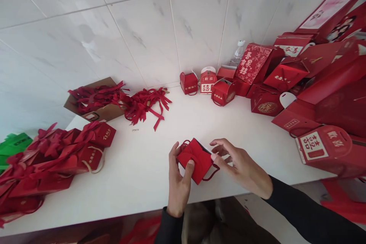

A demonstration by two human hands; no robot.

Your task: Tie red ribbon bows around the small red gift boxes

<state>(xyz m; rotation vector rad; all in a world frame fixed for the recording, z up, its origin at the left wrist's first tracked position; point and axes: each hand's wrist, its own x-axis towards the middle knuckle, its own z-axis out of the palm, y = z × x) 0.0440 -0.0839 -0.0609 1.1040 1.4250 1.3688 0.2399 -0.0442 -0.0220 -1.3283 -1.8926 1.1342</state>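
Observation:
A small red gift box (196,159) with red cord handles is held just above the white table (137,167), near its front edge. My left hand (178,183) grips the box's left side, thumb pressed on its top face. My right hand (240,166) touches the box's right edge with its fingertips, the fingers bent and slightly apart.
A heap of red bags with bows (48,156) lies at the left. A cardboard box of red ribbons (95,103) and loose ribbons (147,105) sit at the back. Small red boxes (207,84) and larger red gift boxes (323,106) crowd the right. A plastic bottle (238,53) stands by the wall.

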